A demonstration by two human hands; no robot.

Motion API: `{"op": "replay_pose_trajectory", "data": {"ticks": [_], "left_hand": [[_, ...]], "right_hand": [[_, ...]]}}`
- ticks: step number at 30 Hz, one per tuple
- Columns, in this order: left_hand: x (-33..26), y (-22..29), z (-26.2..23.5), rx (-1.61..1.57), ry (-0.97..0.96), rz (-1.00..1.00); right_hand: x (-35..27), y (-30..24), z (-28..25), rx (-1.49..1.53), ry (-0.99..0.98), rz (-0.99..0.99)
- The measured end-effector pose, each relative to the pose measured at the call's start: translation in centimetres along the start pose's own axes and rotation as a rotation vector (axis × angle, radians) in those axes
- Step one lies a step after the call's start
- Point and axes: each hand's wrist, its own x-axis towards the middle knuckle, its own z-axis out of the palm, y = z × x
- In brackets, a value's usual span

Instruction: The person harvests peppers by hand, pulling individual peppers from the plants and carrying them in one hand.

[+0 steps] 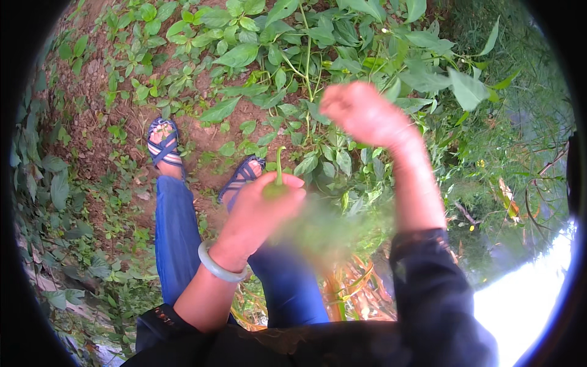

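Observation:
My left hand (252,213), with a pale bangle (219,268) at its wrist, is closed around a green pepper (275,191). The pepper's curved green stem sticks up past the thumb, and most of its body is hidden by the fingers. Farther off and to the right, my right hand (367,115) is raised beside the leafy pepper plant (309,46). Its fingers are curled in, slightly smeared by motion, and I cannot make out what is in them.
Sandalled feet (164,145) stand on brown soil (208,136) with low weeds. Denser leaves (58,189) grow along the left rim, feathery greenery (520,122) at the right. Dry stalks (361,284) lie below my hands. A green blur (336,229) crosses the middle.

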Motion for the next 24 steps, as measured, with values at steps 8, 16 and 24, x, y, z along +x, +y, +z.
{"op": "replay_pose_trajectory", "data": {"ticks": [8,16,24], "left_hand": [[-0.4,0.8,0.7,-0.042,-0.093,-0.018],[-1.1,1.2,0.2,-0.071,-0.098,-0.001],[-1.0,0.6,0.1,-0.078,-0.099,-0.004]], "right_hand": [[-0.4,8.3,-16.7,1.318,0.798,-0.447],[4.4,17.1,-12.5,-0.736,-0.025,0.479],[1.7,12.8,-12.4,-0.046,-0.214,0.633]]}}
